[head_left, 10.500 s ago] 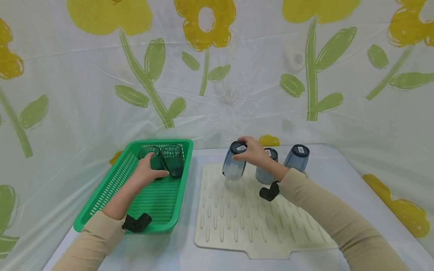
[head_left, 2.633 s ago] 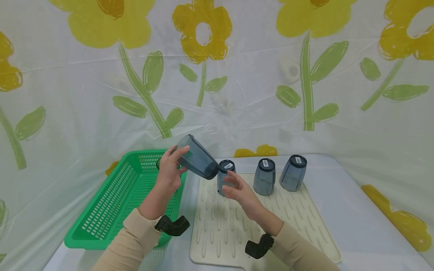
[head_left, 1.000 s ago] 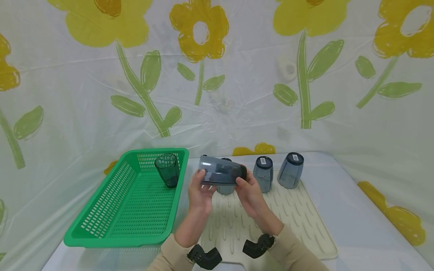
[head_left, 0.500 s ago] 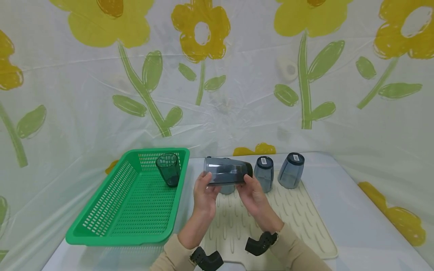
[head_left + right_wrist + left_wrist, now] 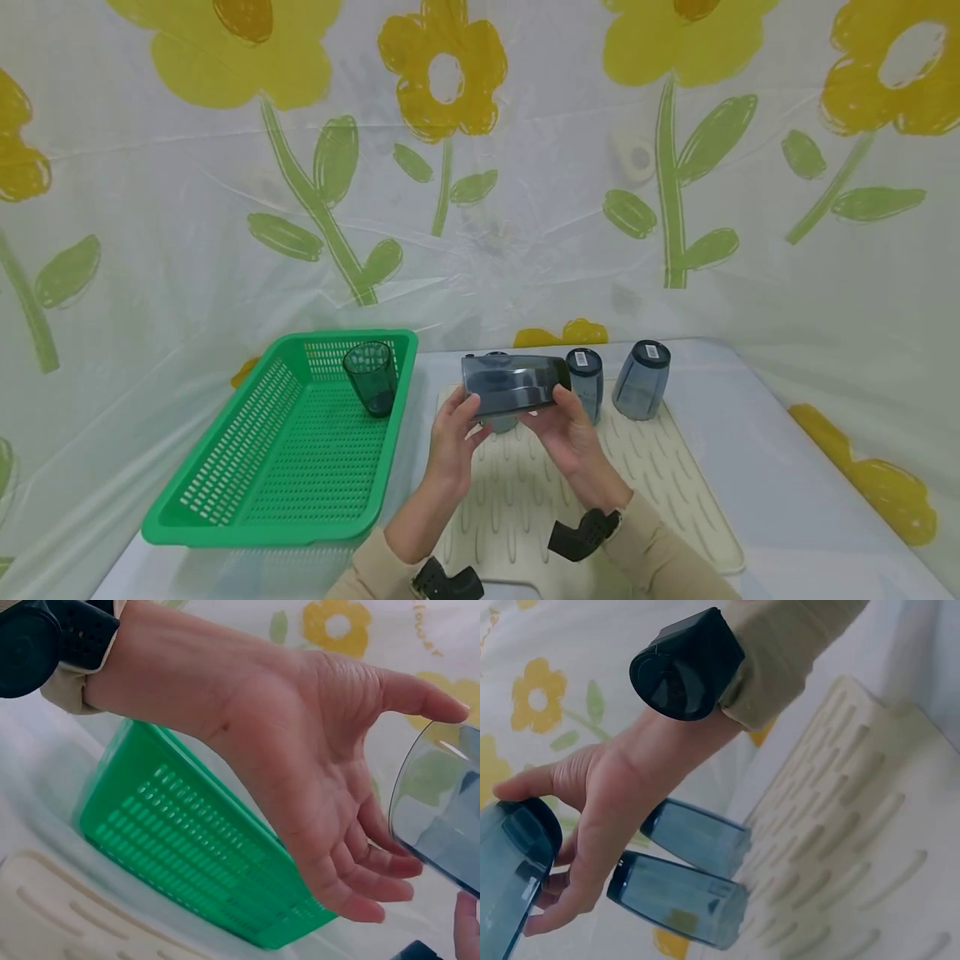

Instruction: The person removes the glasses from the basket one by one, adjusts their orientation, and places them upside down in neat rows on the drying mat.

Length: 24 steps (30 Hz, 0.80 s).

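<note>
A blue-grey drinking glass (image 5: 516, 383) lies sideways in the air above the mat, held by both hands. My left hand (image 5: 452, 437) grips its rim end from below, thumb in front. My right hand (image 5: 573, 437) holds the dark base end. The right wrist view shows the left hand (image 5: 300, 765) at the clear rim; the left wrist view shows the right hand (image 5: 622, 791) at the thick base. Behind the held glass an upside-down glass (image 5: 501, 424) is mostly hidden. Two more upside-down glasses, one in the middle (image 5: 588, 390) and one at right (image 5: 641, 383), stand on the mat.
A green basket (image 5: 161, 521) stands at the left with one glass (image 5: 372, 382) leaning in its far right corner. The ridged cream mat (image 5: 510, 517) lies under the hands. A flower-printed sheet (image 5: 525, 275) hangs behind the table.
Earlier the right hand put a glass upside down on the mat while the left reached into the basket. The left hand lifted out another glass, the right took its base, and it shifted slightly right.
</note>
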Each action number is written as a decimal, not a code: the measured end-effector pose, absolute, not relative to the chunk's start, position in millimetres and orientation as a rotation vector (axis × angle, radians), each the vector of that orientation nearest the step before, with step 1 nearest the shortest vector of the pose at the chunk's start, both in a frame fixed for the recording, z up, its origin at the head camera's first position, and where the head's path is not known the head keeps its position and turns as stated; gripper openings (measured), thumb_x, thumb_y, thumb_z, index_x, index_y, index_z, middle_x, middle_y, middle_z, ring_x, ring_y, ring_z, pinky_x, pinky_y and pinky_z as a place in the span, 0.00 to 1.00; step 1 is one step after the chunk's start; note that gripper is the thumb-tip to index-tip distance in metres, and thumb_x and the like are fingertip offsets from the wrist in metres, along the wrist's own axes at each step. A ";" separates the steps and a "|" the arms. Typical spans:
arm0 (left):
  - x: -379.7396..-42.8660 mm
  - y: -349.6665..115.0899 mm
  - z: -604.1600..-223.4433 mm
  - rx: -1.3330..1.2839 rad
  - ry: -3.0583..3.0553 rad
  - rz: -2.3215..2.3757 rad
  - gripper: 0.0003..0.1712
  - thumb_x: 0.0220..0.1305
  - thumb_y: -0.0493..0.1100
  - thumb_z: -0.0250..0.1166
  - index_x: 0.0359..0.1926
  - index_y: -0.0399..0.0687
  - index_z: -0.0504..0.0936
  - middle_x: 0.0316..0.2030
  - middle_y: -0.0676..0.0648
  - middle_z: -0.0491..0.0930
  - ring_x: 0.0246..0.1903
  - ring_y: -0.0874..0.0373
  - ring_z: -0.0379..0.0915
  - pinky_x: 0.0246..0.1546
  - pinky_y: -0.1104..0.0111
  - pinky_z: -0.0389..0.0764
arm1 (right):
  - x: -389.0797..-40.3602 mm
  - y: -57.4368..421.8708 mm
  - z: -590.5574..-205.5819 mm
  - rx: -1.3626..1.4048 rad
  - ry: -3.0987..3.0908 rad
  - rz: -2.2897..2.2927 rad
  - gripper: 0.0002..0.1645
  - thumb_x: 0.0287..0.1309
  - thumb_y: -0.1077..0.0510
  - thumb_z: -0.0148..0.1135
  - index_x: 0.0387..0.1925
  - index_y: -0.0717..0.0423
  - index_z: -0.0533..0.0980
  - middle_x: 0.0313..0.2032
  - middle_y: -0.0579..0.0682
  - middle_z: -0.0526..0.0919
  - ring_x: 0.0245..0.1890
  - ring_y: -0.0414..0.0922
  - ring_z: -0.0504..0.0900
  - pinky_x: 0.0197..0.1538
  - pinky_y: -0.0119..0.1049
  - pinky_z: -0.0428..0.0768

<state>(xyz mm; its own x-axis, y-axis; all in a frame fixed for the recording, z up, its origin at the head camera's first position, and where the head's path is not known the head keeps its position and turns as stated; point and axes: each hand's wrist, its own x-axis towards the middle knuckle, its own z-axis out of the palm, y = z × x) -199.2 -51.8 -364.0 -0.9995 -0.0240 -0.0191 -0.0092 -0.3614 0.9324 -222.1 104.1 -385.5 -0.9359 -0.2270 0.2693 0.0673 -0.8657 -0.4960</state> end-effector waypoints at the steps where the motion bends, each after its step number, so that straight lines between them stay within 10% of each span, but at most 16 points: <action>1: -198.6 -51.9 -364.8 0.048 -1.786 -2.569 0.38 0.58 0.50 0.55 0.66 0.37 0.57 0.52 0.42 0.71 0.45 0.58 0.70 0.53 0.57 0.70 | -222.5 104.7 -385.3 -0.483 0.749 -2.851 0.18 0.62 0.65 0.47 0.52 0.49 0.72 0.50 0.48 0.76 0.51 0.44 0.76 0.53 0.49 0.75; 24: -198.4 -71.2 -353.6 -0.038 -1.972 -2.414 0.42 0.58 0.46 0.57 0.69 0.40 0.48 0.63 0.36 0.56 0.60 0.42 0.60 0.58 0.50 0.65 | -225.6 146.3 -368.4 -0.427 0.915 -2.801 0.22 0.59 0.62 0.53 0.54 0.46 0.65 0.52 0.49 0.70 0.50 0.46 0.74 0.51 0.47 0.75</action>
